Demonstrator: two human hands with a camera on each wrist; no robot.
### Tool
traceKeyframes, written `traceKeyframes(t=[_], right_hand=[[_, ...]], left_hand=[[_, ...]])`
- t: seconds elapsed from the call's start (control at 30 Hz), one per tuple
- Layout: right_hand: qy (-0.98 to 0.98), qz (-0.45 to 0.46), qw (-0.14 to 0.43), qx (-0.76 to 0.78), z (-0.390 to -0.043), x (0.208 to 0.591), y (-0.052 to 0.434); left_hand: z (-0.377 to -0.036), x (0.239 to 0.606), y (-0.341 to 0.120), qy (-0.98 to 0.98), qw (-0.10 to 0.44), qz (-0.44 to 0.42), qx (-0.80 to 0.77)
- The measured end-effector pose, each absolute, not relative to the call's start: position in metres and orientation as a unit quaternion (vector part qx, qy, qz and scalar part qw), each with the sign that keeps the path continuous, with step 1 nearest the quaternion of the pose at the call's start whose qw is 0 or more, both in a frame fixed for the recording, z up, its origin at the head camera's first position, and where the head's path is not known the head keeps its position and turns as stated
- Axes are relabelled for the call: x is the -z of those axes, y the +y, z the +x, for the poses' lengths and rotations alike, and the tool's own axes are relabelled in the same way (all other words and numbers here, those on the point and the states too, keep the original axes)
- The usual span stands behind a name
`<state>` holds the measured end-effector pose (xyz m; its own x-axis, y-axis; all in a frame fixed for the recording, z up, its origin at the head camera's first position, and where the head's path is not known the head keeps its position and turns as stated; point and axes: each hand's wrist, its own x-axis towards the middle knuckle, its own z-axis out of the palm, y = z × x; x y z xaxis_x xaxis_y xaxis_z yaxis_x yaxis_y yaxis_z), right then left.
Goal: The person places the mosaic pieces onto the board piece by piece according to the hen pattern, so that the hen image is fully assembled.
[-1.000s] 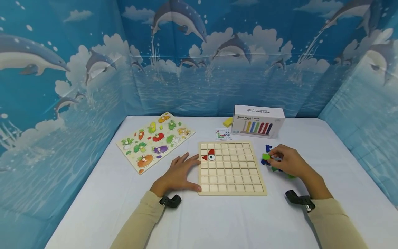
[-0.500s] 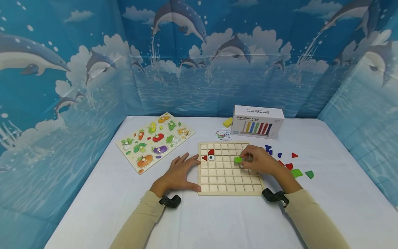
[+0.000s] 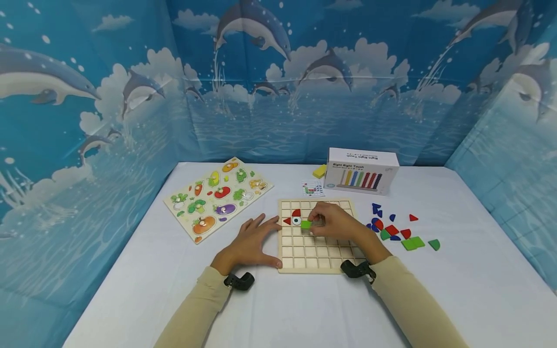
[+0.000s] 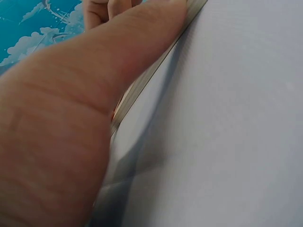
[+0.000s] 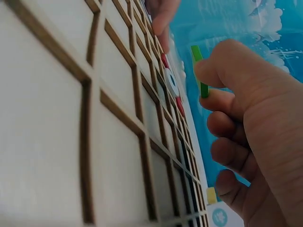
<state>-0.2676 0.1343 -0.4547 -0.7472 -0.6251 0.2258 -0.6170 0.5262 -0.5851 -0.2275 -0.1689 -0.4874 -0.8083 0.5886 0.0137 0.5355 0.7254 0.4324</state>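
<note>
Green tile [image 3: 306, 224]: held over the wooden grid board [image 3: 311, 251], just beside the eye tile [image 3: 296, 220] as seen from above. Fingers cover part of its outline.

Right hand [image 3: 332, 220]: pinching the green tile at one side between thumb and a fingertip; remaining fingers curled. The eye tile, a red quarter-circle tile [image 3: 296, 212] and a red triangle tile [image 3: 287, 221] lie together in the board's upper left area.

Left hand [image 3: 250, 244]: no piece held; thumb and fingers spread, touching the board's left edge, judged to be steadying it.

Beyond the board: pattern card [image 3: 313, 188], yellow block [image 3: 319, 171] and white abacus box [image 3: 363, 171]. Loose tiles [image 3: 408, 244] in red, blue and green lie on the right; a vegetable puzzle [image 3: 234, 185] lies at far left.

Recommendation: lower the free edge into the cell first, square the sides to the ridges, and release only once the tile lies flat. Check the cell against the pattern card; steady left-hand contact should prevent sliding.

Views compared: the right wrist view shows the green tile edge-on with backdrop between it and the board, hence not seated; the head view cannot confirm that gap. The left wrist view shows the thumb against the board's side but no tile. Loose tiles appear in the head view alone.
</note>
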Motion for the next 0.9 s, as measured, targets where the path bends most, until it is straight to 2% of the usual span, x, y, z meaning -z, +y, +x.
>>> traceKeyframes(t=[0.27,0.63,0.9], right_hand=[[0.884,-0.348,0.029,0.310,-0.270,0.462,0.117],[0.893,-0.343,0.022,0.291,-0.268,0.464,0.114],[0.888,-0.326,0.050,0.322,-0.269,0.466,0.113]], left_hand=[[-0.227,0.487,-0.169,0.926,0.065,0.303,-0.218],[-0.227,0.487,-0.169,0.928,0.069,0.299,-0.210],[-0.227,0.485,-0.169,0.928,0.075,0.296,-0.215]])
